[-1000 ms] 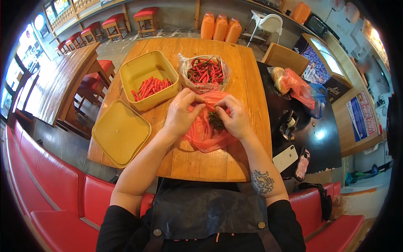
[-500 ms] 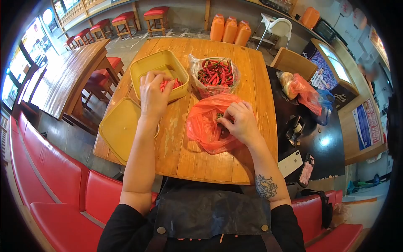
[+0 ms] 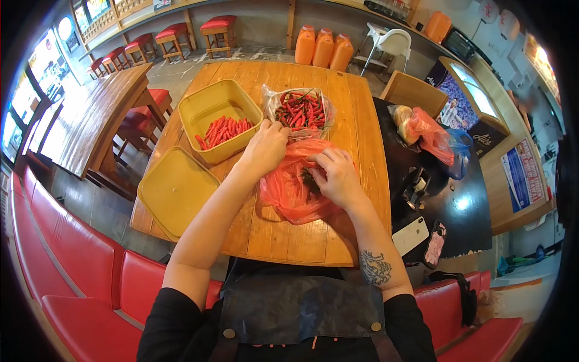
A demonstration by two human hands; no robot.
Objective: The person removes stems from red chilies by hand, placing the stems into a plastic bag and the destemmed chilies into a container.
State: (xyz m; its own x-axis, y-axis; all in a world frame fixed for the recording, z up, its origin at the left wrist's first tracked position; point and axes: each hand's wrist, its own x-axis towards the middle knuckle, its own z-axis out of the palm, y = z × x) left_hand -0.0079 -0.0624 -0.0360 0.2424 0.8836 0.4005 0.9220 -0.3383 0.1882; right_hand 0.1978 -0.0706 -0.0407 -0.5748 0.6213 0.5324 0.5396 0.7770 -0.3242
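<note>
My left hand (image 3: 265, 146) is over the table between the yellow plastic box (image 3: 199, 99) and the red plastic bag (image 3: 283, 193). Its fingers bend toward the near edge of a clear plastic bag, and their tips are hard to see. Whole red chilies with green stems (image 3: 301, 110) fill that clear bag. Red chilies without visible stems (image 3: 223, 131) lie inside the box. My right hand (image 3: 336, 176) is closed in a pinch over the red bag; what it holds is hidden. Dark green bits (image 3: 309, 180) show in the bag beside its thumb.
The box's yellow lid (image 3: 175, 193) lies at the table's left edge. On the black table at right are a white phone (image 3: 411, 236), a pink patterned phone (image 3: 435, 244) and plastic bags (image 3: 431, 136). Red bench seating (image 3: 78, 265) lines the left.
My left hand has moved out of the yellow box, rightward to beside the clear bag, uncovering the chilies in the box. My right hand stays over the red bag. The view has shifted slightly.
</note>
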